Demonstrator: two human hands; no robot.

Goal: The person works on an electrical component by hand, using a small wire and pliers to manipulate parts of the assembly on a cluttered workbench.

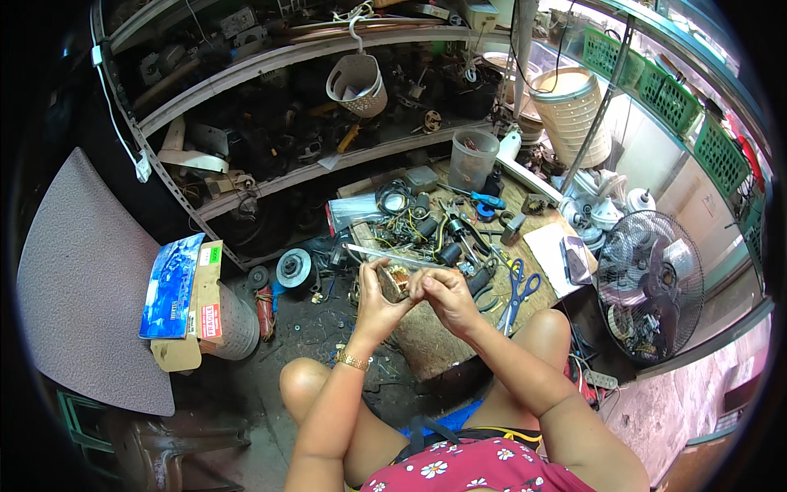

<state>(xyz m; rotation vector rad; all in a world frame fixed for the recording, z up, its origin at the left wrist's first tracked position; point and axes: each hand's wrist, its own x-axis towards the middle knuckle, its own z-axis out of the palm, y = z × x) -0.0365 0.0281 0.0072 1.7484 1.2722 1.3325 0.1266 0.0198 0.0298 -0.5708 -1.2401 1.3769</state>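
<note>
My left hand [378,305] grips a small motor stator [394,284] with copper windings, thumb and fingers around its sides. Against its right side, the fingers of my right hand [447,298] are pinched together; whatever they hold is too small to make out. Both hands are above the near part of a wooden board [433,338]. Just beyond them lies a long pale strip [402,257]. Blue-handled scissors [516,297] rest to the right of my right hand.
Wires, pliers and loose parts [434,225] crowd the board, with a clear plastic tub [473,160] at its back. A caged fan [652,283] stands right. At left are a cardboard box [197,303] on a bucket [238,324] and a grey panel [94,287]. Shelves [328,156] run behind.
</note>
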